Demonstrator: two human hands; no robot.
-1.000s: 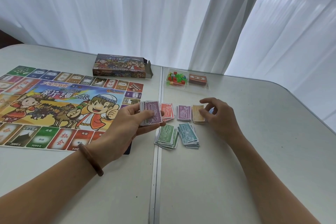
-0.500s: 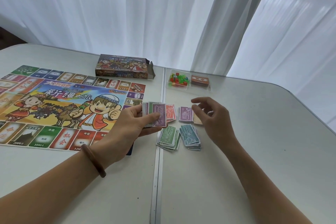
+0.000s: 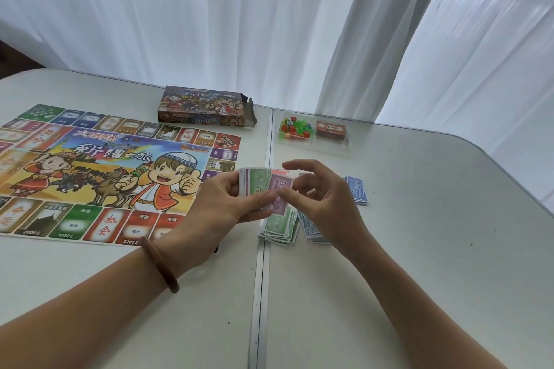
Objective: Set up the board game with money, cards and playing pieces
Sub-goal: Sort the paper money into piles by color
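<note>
My left hand [image 3: 221, 207] holds a fanned stack of play money [image 3: 257, 184] above the table seam. My right hand [image 3: 320, 198] pinches the top purple note [image 3: 280, 195] of that stack between thumb and forefinger. Sorted money lies on the table below: a green pile [image 3: 278, 226], a teal pile [image 3: 308, 228] partly under my right hand, a blue pile [image 3: 356, 190] to the right, and a red pile [image 3: 280, 172] behind the stack. The colourful game board [image 3: 90, 174] lies flat at left.
The open game box [image 3: 205, 106] lies behind the board. A clear tray [image 3: 311, 144] at the back holds small coloured playing pieces [image 3: 295, 129] and a red card deck [image 3: 331, 130]. White curtains hang behind the table. The table's rounded edge runs along the right.
My right hand moved left from the sorted piles to the stack and took hold of the purple note. A blue pile at right has come into sight.
</note>
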